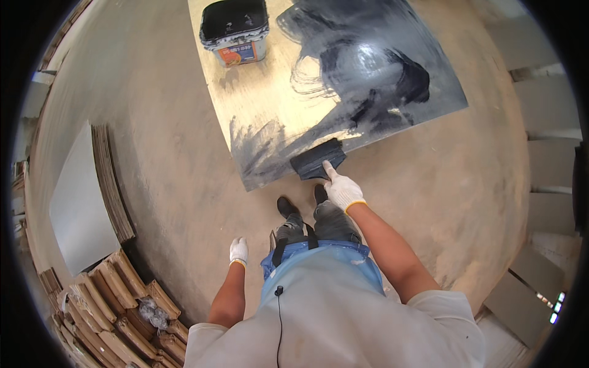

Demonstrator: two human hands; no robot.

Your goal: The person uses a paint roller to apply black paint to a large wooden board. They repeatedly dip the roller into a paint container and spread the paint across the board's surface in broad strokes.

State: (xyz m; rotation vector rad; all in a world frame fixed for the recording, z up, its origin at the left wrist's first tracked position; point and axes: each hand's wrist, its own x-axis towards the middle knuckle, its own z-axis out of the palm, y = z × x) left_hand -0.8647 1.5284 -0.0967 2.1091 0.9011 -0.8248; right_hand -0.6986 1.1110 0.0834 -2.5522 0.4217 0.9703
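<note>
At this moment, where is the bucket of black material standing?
In the head view, the bucket stands at the top, left of centre, on the panel, with dark smears to its right.

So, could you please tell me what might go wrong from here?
The black spreader in the gloved right hand sits at the near edge of the panel, so it might smear the floor or shoes. The bucket stands on the panel, so a knock could tip it.

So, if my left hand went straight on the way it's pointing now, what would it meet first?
Probably the smeared panel, around its near-left corner, which lies ahead of your left hand across some floor. The hand's height is unclear, so it might pass above.
</note>
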